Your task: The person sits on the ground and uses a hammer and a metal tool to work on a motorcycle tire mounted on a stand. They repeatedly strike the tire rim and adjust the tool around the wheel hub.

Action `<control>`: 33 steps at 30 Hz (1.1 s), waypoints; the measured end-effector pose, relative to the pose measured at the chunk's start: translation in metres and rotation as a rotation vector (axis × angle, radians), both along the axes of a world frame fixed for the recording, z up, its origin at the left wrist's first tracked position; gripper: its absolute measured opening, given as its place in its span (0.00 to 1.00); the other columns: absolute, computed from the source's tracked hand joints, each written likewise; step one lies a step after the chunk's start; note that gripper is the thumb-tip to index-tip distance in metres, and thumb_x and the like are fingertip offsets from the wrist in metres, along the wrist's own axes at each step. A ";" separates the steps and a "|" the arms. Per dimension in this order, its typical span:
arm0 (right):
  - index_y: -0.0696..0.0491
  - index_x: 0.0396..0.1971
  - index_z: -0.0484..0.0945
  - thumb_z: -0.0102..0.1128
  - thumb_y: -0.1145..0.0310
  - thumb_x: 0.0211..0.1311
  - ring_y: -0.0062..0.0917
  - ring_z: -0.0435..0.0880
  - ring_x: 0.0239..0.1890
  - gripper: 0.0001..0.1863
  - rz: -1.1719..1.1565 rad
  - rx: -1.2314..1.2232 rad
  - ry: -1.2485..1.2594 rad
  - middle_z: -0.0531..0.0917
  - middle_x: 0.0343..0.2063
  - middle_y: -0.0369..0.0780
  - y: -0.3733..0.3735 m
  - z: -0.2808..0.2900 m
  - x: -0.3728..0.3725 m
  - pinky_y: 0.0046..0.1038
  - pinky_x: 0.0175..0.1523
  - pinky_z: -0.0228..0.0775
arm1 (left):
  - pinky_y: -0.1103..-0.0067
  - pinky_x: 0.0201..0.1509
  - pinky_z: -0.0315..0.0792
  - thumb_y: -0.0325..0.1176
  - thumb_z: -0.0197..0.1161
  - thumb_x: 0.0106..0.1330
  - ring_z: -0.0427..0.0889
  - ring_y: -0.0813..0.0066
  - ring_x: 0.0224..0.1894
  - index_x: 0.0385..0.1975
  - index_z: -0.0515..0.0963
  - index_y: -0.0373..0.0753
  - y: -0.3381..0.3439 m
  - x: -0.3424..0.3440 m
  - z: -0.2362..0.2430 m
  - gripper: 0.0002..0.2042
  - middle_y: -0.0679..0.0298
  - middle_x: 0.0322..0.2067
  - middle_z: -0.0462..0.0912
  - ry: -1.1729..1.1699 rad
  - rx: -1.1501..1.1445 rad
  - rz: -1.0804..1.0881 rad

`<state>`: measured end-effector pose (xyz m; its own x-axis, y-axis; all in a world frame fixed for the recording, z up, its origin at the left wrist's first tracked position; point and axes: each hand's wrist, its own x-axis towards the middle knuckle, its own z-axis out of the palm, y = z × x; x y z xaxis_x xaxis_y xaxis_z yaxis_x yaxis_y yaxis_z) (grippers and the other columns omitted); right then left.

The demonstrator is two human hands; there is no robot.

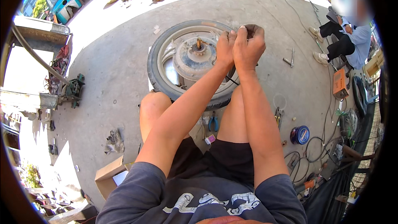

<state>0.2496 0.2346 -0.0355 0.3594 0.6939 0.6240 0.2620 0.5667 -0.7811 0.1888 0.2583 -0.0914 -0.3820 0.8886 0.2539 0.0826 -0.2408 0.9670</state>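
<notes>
A wheel with a black tyre [153, 68] and a grimy metal hub [186, 60] lies in front of my knees, a sprocket [197, 48] and a brass-coloured fitting on its axle. Both my hands are side by side over the wheel's right part. My left hand [226, 49] has its fingers curled together; my right hand [249, 45] is closed just beside it, fingertips bent inward. What they grip is hidden. A thin black cable or rod [233, 80] shows below my hands, across the rim.
A seated person [352, 41] is at the right near an orange machine [340, 84] and cables. A wrench [290, 60], pliers [213, 122], a blue tin [299, 135] and a cardboard box [107, 176] lie around me. Metal frames with a green clamp-like fixture [74, 89] stand left.
</notes>
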 end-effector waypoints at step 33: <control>0.64 0.34 0.78 0.61 0.71 0.60 0.29 0.84 0.27 0.09 0.066 -0.041 0.017 0.85 0.25 0.44 0.006 0.000 0.010 0.31 0.38 0.76 | 0.66 0.40 0.71 0.35 0.50 0.71 0.77 0.62 0.31 0.32 0.76 0.29 0.015 -0.005 -0.019 0.14 0.50 0.28 0.81 -0.087 0.086 -0.003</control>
<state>0.2600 0.2410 -0.0357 0.3224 0.7416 0.5883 0.2114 0.5494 -0.8084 0.1837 0.2729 -0.1101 -0.4034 0.8662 0.2949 -0.0020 -0.3231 0.9464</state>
